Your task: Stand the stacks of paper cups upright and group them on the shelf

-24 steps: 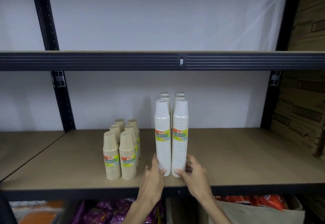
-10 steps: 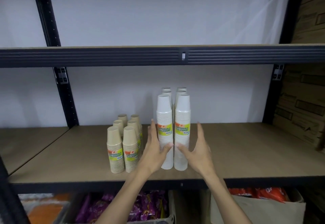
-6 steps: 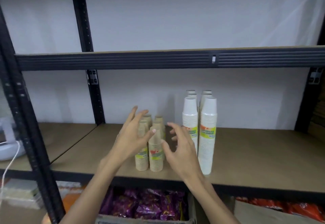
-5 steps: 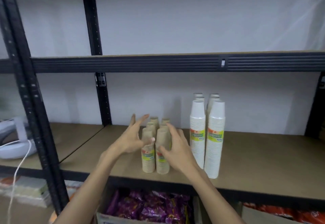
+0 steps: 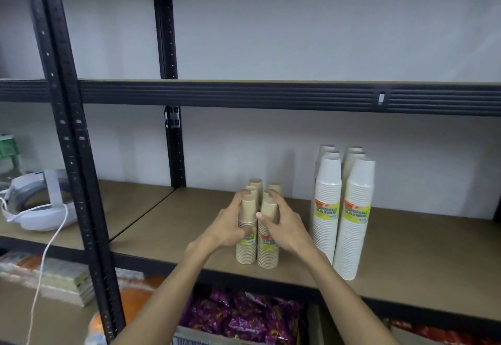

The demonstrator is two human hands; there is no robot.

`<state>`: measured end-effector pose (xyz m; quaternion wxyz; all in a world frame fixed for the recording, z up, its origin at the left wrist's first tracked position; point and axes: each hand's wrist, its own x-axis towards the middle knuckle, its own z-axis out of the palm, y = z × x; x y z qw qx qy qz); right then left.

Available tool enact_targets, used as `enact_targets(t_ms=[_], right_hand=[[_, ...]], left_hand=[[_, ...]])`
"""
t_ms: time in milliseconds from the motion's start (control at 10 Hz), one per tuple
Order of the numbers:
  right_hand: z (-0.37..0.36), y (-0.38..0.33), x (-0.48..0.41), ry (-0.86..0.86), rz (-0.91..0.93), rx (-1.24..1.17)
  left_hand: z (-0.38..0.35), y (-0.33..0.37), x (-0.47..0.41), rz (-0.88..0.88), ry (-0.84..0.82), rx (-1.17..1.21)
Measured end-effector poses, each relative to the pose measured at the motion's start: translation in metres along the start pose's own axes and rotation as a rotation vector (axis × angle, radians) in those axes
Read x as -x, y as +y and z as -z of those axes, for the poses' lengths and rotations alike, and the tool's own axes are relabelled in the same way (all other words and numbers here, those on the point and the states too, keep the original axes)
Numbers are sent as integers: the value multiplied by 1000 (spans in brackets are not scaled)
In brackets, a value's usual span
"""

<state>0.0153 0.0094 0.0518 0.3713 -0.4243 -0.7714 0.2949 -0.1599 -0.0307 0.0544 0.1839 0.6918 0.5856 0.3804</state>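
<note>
hands: left hand and right hand clamp the brown cups | cups: upright between both hands, left of white cups on shelf

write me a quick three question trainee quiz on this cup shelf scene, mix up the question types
1. True or false: the white cup stacks stand taller than the brown cup stacks.
2. Multiple choice: what do the left hand and right hand grip? A) the white stacks B) the brown stacks C) the shelf edge
3. Fill in: under the shelf, the box holds shiny ____ packets.

Key
1. True; the white stacks rise well above the brown ones.
2. B; fingers of both hands wrap the front brown stacks from either side.
3. Purple.
</note>
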Motion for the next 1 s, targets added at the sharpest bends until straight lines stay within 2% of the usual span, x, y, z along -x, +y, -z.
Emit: enact_targets(t_ms=[300, 400, 500, 600, 700, 900, 1000], right_hand=[[10, -18, 17, 6, 30, 14], [30, -28, 36, 85, 97, 69], [60, -34, 54, 209, 166, 126], [89, -34, 65, 322, 162, 100], [117, -28, 74, 398, 150, 80], [158, -10, 101, 491, 131, 119], [159, 7, 115, 508, 132, 114]], left_hand=[[1, 11, 9, 47, -12, 19], [2, 28, 16, 8, 167, -39], [-6, 65, 20, -124, 387, -178], [-23, 109, 12, -268, 418, -260], [-43, 151, 5, -348, 379, -310], [-79, 194, 12, -440, 372, -290], [-100, 191, 20, -404, 342, -269]])
